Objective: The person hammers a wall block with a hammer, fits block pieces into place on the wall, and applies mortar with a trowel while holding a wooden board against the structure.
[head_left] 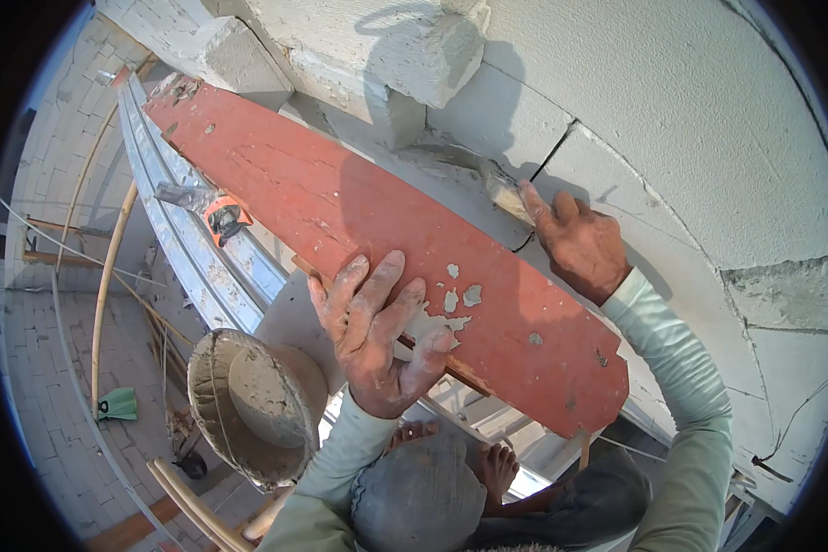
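A wooden-handled trowel [506, 195] is in my right hand [580, 241], the thumb lying along its handle. Its grey blade, partly in shadow, points left along the foot of the pale block wall [653, 198]. A long red board [294, 189] slants between that wall and me. My left hand [370, 336] rests on the board's near edge with its dusty fingers spread, close to some splashes of wet mortar [451, 302]. Below and left of this hand, a bucket [213, 423] coated with mortar holds grey mix.
Rough block pieces [235, 60] sit beyond the board's far end. An orange-and-black tool [223, 219] lies on ridged metal decking [189, 230]. Bamboo poles [110, 304] stand at the left over a lower level. Bent wire [773, 467] sticks out at the right.
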Demonstrator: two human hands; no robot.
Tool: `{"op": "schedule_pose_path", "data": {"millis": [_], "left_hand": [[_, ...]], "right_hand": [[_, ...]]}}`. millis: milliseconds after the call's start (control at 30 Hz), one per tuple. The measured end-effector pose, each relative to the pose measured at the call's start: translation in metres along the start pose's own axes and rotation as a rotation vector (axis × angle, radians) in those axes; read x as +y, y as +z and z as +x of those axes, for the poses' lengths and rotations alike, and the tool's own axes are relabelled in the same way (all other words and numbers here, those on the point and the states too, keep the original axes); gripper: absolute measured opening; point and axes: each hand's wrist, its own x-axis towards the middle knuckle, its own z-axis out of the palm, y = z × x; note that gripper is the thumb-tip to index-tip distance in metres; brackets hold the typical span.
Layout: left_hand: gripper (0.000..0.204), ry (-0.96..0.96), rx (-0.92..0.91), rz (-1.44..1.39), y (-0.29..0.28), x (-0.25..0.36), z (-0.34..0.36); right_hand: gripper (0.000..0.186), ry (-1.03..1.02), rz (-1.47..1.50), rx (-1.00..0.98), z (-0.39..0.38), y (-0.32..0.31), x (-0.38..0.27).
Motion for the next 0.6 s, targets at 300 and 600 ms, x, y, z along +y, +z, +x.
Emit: {"op": "schedule_pose_path", "data": {"millis": [300,600], "left_hand": [[0.039,0.049,0.063,-0.045,0.011,-0.002,0.016],[0.040,0.043,0.071,-0.032,0.009,0.006,0.007]], "right_hand": [[0.059,0.051,-0.028,-0.090,0.010,0.022,0.015],[0.061,0.065,0.032,-0.175,0.006,0.015,0.016]]}}
